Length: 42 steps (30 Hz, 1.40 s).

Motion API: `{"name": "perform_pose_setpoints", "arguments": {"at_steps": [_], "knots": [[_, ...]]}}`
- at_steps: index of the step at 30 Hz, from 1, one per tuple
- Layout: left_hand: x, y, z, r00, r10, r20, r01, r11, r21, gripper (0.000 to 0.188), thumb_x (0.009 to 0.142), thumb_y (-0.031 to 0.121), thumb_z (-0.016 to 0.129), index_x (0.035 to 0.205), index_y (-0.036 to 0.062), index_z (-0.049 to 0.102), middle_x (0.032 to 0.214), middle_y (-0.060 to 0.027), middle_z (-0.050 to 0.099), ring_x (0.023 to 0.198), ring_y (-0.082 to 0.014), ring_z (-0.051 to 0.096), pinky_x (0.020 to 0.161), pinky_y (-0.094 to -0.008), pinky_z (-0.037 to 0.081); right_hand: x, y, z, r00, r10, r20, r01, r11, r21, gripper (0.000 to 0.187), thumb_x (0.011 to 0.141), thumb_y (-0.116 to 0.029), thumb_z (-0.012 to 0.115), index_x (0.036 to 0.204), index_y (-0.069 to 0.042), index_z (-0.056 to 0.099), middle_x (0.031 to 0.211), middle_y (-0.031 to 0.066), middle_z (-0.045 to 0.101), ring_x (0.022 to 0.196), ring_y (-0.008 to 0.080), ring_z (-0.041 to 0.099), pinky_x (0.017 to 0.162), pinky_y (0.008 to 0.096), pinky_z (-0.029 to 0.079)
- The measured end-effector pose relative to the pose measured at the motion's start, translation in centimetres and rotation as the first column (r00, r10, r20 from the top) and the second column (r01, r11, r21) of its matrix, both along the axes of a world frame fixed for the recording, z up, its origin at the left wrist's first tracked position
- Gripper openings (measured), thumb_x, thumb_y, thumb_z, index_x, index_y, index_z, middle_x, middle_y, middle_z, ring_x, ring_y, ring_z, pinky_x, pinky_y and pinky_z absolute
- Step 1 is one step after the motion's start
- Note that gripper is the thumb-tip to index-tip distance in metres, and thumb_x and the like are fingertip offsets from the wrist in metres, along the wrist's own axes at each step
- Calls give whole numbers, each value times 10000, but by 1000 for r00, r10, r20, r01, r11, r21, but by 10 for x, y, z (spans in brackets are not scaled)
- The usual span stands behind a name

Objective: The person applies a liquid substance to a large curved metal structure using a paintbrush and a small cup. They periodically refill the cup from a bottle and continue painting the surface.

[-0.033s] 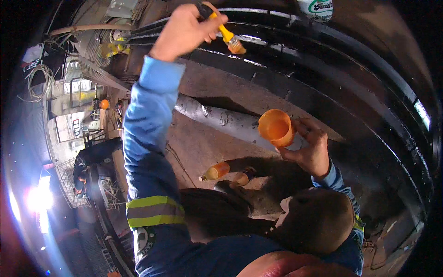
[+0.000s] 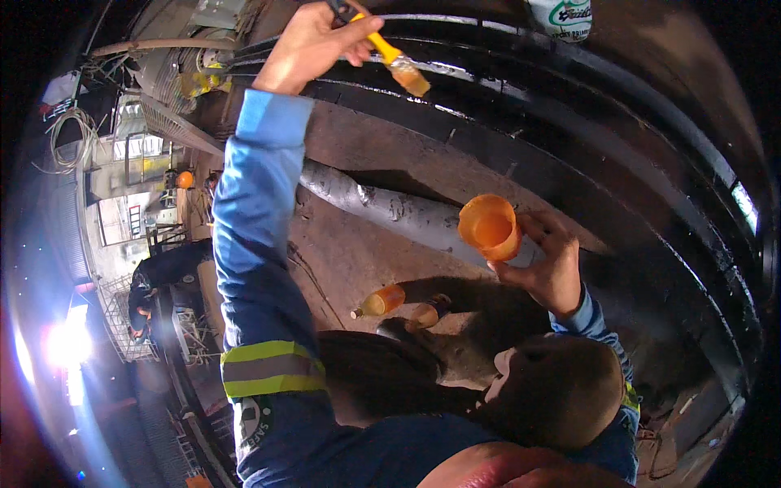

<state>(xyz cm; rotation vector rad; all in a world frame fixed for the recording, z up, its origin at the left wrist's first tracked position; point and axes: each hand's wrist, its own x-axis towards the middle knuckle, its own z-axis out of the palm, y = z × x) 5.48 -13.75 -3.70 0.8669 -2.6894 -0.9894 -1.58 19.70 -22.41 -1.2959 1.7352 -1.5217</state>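
Raised high at the upper left, my left hand (image 2: 313,47) is closed around the handle of a paintbrush (image 2: 389,54). The brush has a black and yellow handle, and its bristles are orange and point down to the right. My right hand (image 2: 547,264) grips an orange plastic cup (image 2: 469,226) from its right side, fingers around the wall. The cup tilts toward me and shows orange paint inside. Brush and cup are well apart. Long black-coated metal beams (image 2: 480,85) with a wet-looking shine run behind both hands, closest to the brush.
A grey pipe (image 2: 390,207) lies on the floor beyond the cup. Two bottles (image 2: 382,301) lie in the middle of the floor, one partly in shadow. A white bucket (image 2: 561,18) stands at the top. At far left are a bent-over person (image 2: 163,272), a bright light (image 2: 71,343) and coiled cable (image 2: 69,142).
My left hand has shifted slightly left and up with the paintbrush, whose bristles angle a little more to the right. The cup in my right hand has barely moved.
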Motion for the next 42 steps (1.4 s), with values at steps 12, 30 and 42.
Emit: {"name": "perform_pose_setpoints", "arguments": {"at_steps": [12, 30, 42], "knots": [[28, -63, -20, 931, 32, 363, 134, 896, -423, 244, 874, 224, 690, 883, -17, 651, 692, -86, 662, 647, -141, 662, 565, -290, 525, 2, -4, 4, 1000, 20, 0, -20, 999, -36, 546, 545, -186, 853, 1041, -43, 676, 983, 161, 657, 846, 322, 668, 763, 376, 538], [15, -20, -39, 949, -3, 316, 175, 838, -517, 194, 843, 236, 702, 878, 46, 681, 626, -95, 620, 591, -129, 635, 574, -273, 518, 4, -1, -2, 999, 40, 37, -38, 998, -48, 563, 533, -176, 860, 1045, -32, 675, 993, 157, 664, 840, 318, 671, 766, 368, 541], [-16, 17, -32, 994, 65, 90, -67, 997, 23, 276, 888, 258, 668, 923, -14, 636, 720, -134, 678, 632, -167, 678, 565, -267, 546, 6, 3, 0, 1000, 17, 23, -16, 999, -49, 582, 536, -204, 853, 1073, -58, 680, 984, 157, 657, 861, 327, 655, 768, 380, 531]]}}
